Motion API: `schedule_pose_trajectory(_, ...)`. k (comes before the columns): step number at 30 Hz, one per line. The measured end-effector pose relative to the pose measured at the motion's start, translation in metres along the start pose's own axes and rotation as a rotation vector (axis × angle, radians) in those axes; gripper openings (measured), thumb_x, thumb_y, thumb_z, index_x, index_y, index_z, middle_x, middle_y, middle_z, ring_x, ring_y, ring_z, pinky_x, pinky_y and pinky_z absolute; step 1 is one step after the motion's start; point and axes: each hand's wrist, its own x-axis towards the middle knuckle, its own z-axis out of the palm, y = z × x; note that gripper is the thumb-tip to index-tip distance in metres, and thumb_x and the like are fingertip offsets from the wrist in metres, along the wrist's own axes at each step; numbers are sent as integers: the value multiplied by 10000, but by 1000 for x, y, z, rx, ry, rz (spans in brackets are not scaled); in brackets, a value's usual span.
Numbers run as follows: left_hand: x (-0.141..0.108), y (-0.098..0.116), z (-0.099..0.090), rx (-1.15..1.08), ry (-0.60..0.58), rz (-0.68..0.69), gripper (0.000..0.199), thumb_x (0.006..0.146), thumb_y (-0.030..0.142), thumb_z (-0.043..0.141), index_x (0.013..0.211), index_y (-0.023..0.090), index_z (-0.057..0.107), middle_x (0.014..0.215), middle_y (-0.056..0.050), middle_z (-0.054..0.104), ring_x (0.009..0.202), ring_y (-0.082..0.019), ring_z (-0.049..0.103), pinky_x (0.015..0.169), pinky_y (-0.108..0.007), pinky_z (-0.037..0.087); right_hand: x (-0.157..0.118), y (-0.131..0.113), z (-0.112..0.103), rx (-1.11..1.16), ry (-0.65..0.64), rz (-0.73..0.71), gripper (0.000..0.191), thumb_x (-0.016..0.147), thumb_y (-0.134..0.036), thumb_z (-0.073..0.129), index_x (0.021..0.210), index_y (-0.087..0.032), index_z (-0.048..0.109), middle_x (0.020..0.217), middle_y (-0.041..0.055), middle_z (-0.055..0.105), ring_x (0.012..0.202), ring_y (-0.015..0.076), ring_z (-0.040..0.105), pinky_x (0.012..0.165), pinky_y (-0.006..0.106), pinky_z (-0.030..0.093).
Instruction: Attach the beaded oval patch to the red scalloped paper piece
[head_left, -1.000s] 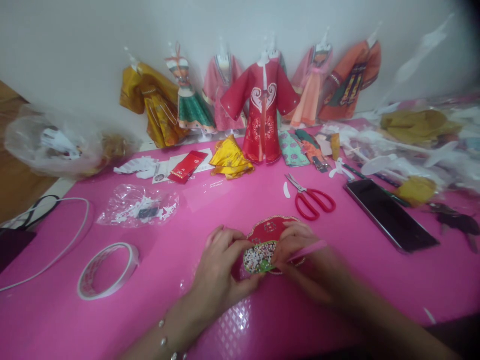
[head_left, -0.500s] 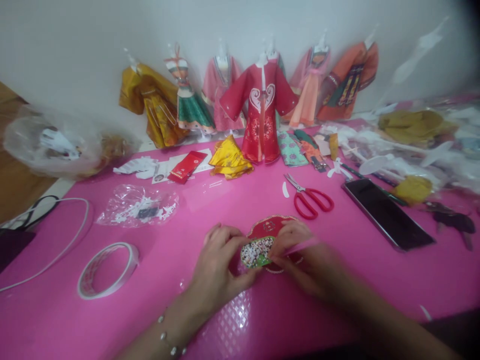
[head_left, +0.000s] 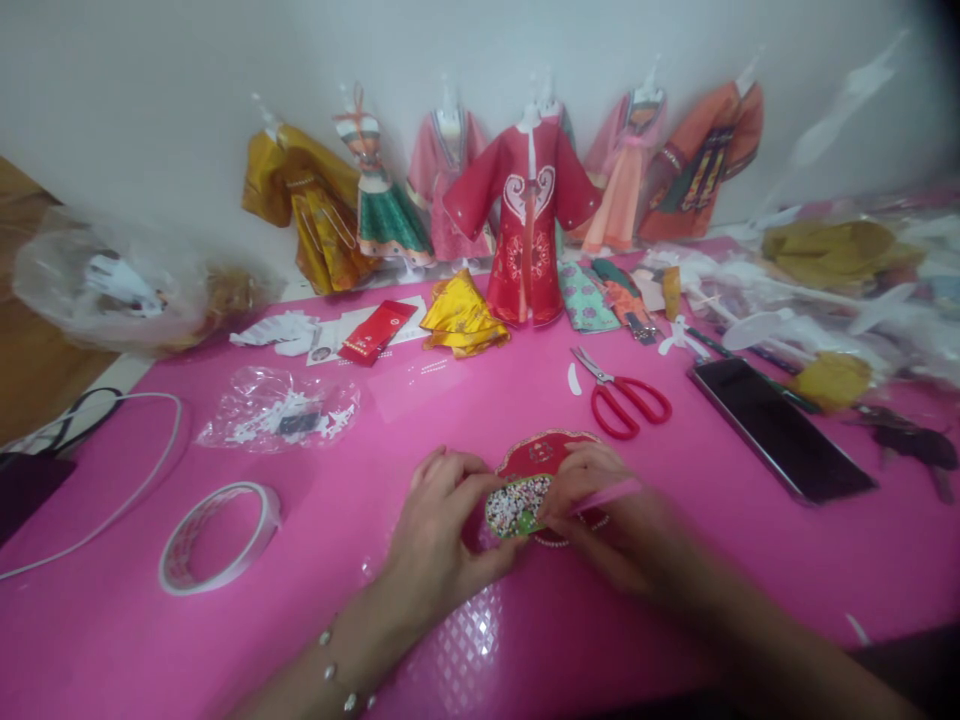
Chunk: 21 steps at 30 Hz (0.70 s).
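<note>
A small green tray [head_left: 519, 505] full of mixed beads is at the middle front, above a red round piece [head_left: 536, 455] with a patterned edge. My left hand [head_left: 450, 525] grips the tray's left end between thumb and fingers. A thin pink stick [head_left: 609, 494] is pinched in my right hand [head_left: 600, 500], whose fingertips are at the tray's right end. What lies under those fingertips is hidden. Clear gems on a sheet [head_left: 469, 640] lie just in front of my left wrist.
Red-handled scissors [head_left: 630, 405] and a phone [head_left: 780, 430] lie to the right. A tape roll [head_left: 219, 538] and a bag of white pieces [head_left: 281, 412] are left. Dressed figures stand behind, around a red robe [head_left: 527, 220]; plastic packets [head_left: 832, 250] crowd the back right.
The whole view has shifted slightly. Both hands keep almost the same pose at the tray, and the pink stick looks sharper.
</note>
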Motion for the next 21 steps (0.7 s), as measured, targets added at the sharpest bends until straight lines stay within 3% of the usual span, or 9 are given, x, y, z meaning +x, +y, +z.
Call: schedule_pose_trajectory(21, 0, 2, 1, 5, -6, -15, 390, 727, 281, 787, 1067, 193, 618, 983, -62, 609, 935, -256, 584, 972, -545, 406, 1, 0, 1, 10, -12, -16, 138, 894, -80, 577, 911, -217, 572, 866, 10, 619, 879, 177, 563, 878, 409, 440)
